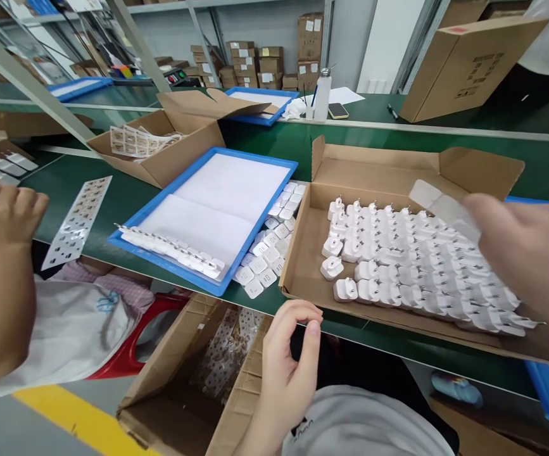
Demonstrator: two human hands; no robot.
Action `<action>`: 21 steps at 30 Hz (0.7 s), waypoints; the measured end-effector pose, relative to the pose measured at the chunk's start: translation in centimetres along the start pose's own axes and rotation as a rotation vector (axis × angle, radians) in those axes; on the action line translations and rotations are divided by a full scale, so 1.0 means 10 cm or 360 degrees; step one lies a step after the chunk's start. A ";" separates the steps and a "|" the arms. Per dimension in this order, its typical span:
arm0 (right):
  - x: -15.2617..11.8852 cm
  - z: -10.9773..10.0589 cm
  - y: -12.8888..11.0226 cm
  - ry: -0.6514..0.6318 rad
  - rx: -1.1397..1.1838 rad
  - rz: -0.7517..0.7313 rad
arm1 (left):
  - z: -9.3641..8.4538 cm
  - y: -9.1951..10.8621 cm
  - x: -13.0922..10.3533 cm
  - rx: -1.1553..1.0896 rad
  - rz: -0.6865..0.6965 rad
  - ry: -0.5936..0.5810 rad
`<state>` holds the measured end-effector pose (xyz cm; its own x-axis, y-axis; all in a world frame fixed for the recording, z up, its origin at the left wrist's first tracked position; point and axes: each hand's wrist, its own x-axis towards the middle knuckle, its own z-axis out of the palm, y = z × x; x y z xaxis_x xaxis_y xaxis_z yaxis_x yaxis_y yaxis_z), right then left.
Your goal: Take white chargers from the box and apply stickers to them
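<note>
My right hand (530, 253), blurred at the right, is closed on a translucent whitish plastic piece (445, 209) above a shallow cardboard box (302, 253). Rows of white plug chargers (388, 247) stand in that box with their pins up; translucent film seems to cover many on the right. In front of the box's left corner, at the bench edge, my left hand (288, 367) is loosely curled, thumb tip close to the fingertips, and nothing shows in it. Several white chargers (265, 259) lie on the bench between box and tray.
A blue-rimmed tray (212, 285) holds a row of chargers. Behind it stands an open carton (160, 164) with white pieces. A co-worker's hand (6, 209) is at the left, near a sticker sheet (79, 218). A carton (174, 392) with scraps sits below the bench.
</note>
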<state>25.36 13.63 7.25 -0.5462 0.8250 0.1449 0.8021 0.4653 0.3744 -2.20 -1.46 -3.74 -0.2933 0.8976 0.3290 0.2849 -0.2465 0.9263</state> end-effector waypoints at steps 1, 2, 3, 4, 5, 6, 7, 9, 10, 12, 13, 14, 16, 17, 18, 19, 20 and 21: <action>-0.02 0.05 -0.07 -0.0053 -0.0079 -0.0168 | 0.00 0.02 0.04 0.0091 0.0078 0.0032; -0.03 0.12 -0.15 -0.0100 -0.0111 -0.0319 | 0.01 0.05 0.09 0.0215 0.0158 0.0039; -0.03 0.18 -0.25 -0.0164 -0.0112 -0.0434 | 0.03 0.08 0.16 0.0393 0.0211 -0.0006; -0.02 0.24 -0.34 -0.0206 -0.0109 -0.0481 | 0.06 0.11 0.26 0.0604 0.0219 -0.0104; -0.02 0.30 -0.41 -0.0245 -0.0096 -0.0519 | 0.09 0.13 0.37 0.0816 0.0186 -0.0232; -0.01 0.33 -0.46 -0.0269 -0.0077 -0.0538 | 0.13 0.15 0.49 0.1028 0.0103 -0.0396; 0.00 0.35 -0.49 -0.0268 -0.0045 -0.0552 | 0.18 0.16 0.63 0.1158 0.0005 -0.0538; 0.02 0.33 -0.48 -0.0198 0.0040 -0.0583 | 0.28 0.16 0.89 0.1290 -0.0129 -0.0690; 0.02 0.30 -0.45 -0.0131 0.0089 -0.0592 | 0.33 0.16 1.00 0.1335 -0.0193 -0.0750; 0.00 0.25 -0.37 0.0017 0.0181 -0.0616 | 0.42 0.13 1.17 0.1414 -0.0309 -0.0867; -0.03 0.25 -0.33 0.0078 0.0224 -0.0631 | 0.46 0.12 1.23 0.1439 -0.0357 -0.0922; -0.06 0.25 -0.29 0.0117 0.0267 -0.0648 | 0.50 0.11 1.26 0.1453 -0.0398 -0.0973; -0.14 0.31 -0.23 0.0153 0.0324 -0.0664 | 0.56 0.09 1.31 0.1449 -0.0465 -0.1066; -0.17 0.35 -0.20 0.0157 0.0335 -0.0656 | 0.59 0.08 1.33 0.1434 -0.0495 -0.1108; -0.20 0.39 -0.19 0.0159 0.0342 -0.0647 | 0.60 0.08 1.35 0.1410 -0.0520 -0.1146; -0.23 0.43 -0.17 0.0159 0.0343 -0.0641 | 0.61 0.07 1.36 0.1379 -0.0538 -0.1183; -0.25 0.46 -0.17 0.0162 0.0340 -0.0646 | 0.60 0.07 1.38 0.1341 -0.0550 -0.1220; -0.26 0.48 -0.18 0.0165 0.0337 -0.0663 | 0.57 0.08 1.39 0.1300 -0.0554 -0.1258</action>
<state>26.51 12.20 1.84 -0.8441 0.5233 0.1167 0.5356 0.8135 0.2265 -0.86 12.86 0.48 0.0926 0.9173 -0.3872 0.8827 0.1043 0.4582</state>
